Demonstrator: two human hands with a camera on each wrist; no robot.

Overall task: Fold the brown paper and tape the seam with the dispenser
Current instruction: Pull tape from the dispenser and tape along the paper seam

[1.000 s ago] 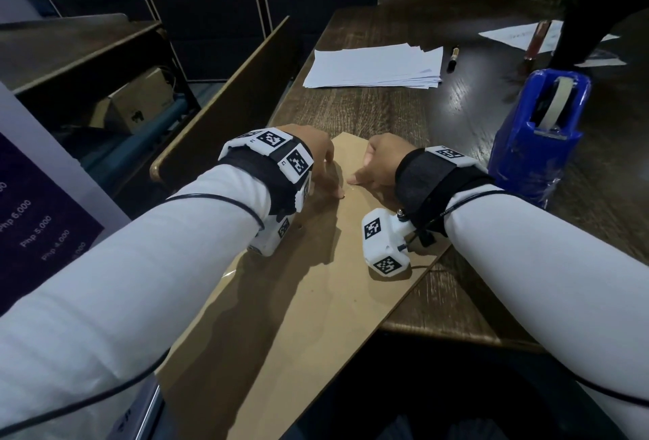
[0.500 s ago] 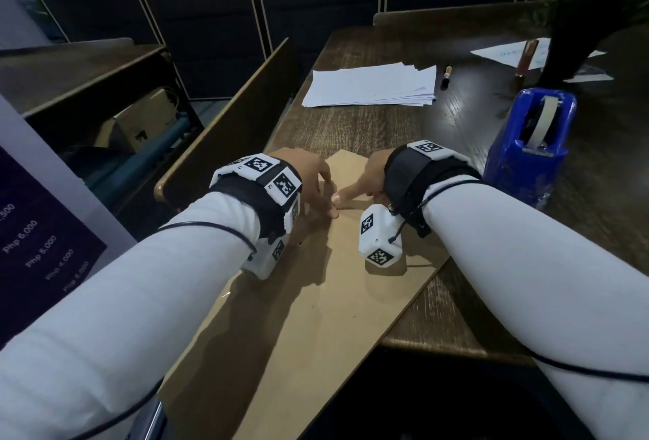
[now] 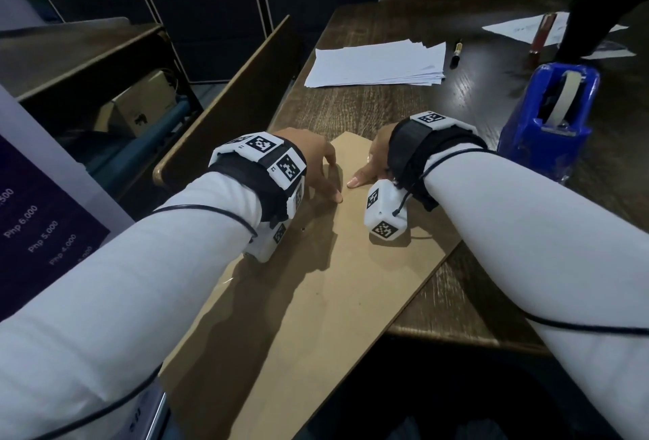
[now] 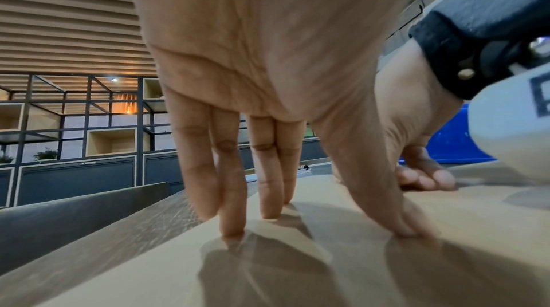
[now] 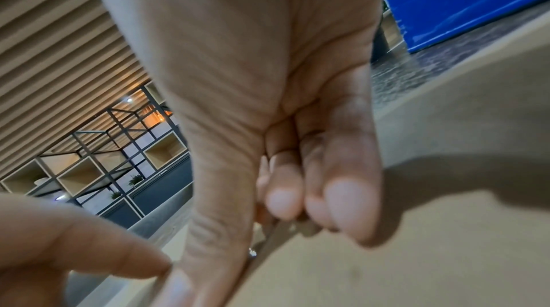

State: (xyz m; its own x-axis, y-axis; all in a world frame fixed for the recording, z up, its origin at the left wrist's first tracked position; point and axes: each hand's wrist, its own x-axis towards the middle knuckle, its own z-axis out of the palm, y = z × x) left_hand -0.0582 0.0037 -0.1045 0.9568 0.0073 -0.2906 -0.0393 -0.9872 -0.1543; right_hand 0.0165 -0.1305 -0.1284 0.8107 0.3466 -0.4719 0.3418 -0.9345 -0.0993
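While both hands work the brown paper (image 3: pixel 316 281) on a wooden desk (image 3: pixel 351 113), left hand (image 3: pixel 312 158) pressing with straight fingers, right hand (image 3: pixel 377 158) curled with thumb flat on it, blue tape dispenser (image 3: pixel 548 123) nearby.

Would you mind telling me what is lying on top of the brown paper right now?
Both hands: the left hand presses its fingers down, the right hand rests its thumb. No tape shows; the paper beneath the wrists is hidden.

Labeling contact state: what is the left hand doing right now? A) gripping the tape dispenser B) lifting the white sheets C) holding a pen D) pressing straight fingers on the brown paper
D: the left hand has straight fingertips down on the brown paper; the dispenser stands untouched to the right.
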